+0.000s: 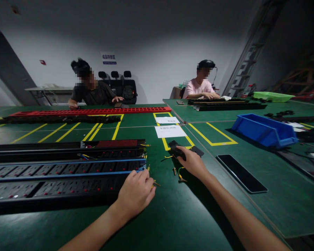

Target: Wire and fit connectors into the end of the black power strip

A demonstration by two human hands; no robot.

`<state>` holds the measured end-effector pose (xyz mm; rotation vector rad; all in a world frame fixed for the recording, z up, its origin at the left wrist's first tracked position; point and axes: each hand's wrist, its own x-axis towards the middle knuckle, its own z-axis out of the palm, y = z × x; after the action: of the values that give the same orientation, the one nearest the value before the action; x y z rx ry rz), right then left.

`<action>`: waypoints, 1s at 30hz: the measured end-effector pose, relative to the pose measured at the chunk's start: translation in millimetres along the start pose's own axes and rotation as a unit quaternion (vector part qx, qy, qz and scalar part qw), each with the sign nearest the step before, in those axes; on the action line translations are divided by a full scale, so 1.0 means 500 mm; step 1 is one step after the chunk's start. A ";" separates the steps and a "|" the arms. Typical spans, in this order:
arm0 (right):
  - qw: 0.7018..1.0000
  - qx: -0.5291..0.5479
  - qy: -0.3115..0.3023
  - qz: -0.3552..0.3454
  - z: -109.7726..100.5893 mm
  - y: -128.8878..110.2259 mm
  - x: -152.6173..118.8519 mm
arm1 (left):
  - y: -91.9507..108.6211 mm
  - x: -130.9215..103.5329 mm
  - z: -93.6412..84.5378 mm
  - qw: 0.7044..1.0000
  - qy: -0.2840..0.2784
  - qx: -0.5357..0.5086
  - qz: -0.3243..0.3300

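Note:
My left hand (pixel 136 191) is closed over the right end of the nearest long black power strip (pixel 68 188), its fingertips hidden against the end. A short yellow-green wire with a terminal (pixel 156 183) pokes out beside those fingers. Farther right, my right hand (pixel 192 161) has its fingers closed on a small flat black part (pixel 176 148) lying on the table. Another black part (pixel 197 150) shows just beyond that hand. Between the hands lie a small brass-coloured piece (pixel 174 171) and a loose yellow-green wire (pixel 181 174).
More power strips with blue edges (pixel 68 164) lie behind the nearest one. A phone (pixel 240 172), a blue bin (pixel 264 130) and white paper labels (pixel 170 131) are on the green table. A long red grid rail (pixel 94 111) lies farther back. Two co-workers sit across the table.

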<state>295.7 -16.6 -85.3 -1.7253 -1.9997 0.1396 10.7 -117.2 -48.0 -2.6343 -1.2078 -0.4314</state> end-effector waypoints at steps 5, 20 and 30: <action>0.998 -0.054 -0.026 0.005 -0.021 -0.021 -0.008 | -0.002 -0.002 0.004 1.000 0.001 0.005 0.000; 0.985 -0.139 -0.042 0.093 -0.069 -0.019 -0.022 | -0.001 0.001 0.000 1.000 -0.019 -0.006 -0.008; 0.990 0.077 0.100 0.062 -0.067 -0.010 -0.013 | -0.001 0.004 -0.010 1.000 -0.014 0.008 0.006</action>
<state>305.9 -31.6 -56.4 -1.6950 -1.6948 0.1522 10.8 -116.8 -42.7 -2.6409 -1.1968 -0.3812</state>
